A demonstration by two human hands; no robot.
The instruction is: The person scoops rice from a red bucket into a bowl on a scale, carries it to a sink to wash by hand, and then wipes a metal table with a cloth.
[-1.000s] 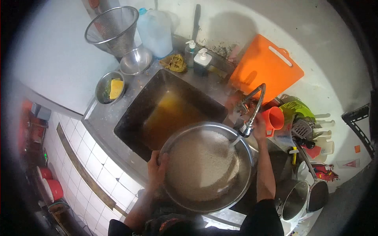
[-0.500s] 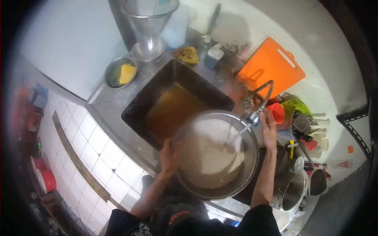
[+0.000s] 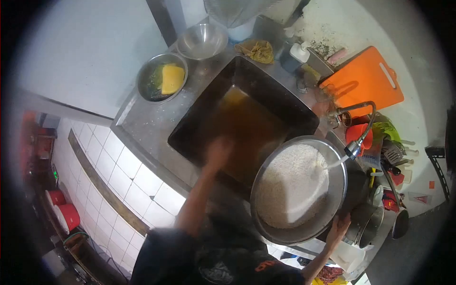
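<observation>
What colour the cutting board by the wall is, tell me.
The cutting board is orange, best seen in the head view.

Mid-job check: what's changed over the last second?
The left hand has let go of the metal bowl and moved to the sink, blurred. The right hand has left the faucet head and come down to the bowl's near right rim. The view has shifted too. Water still runs onto the pale grains; the yellow sponge stays in its small bowl.
</observation>
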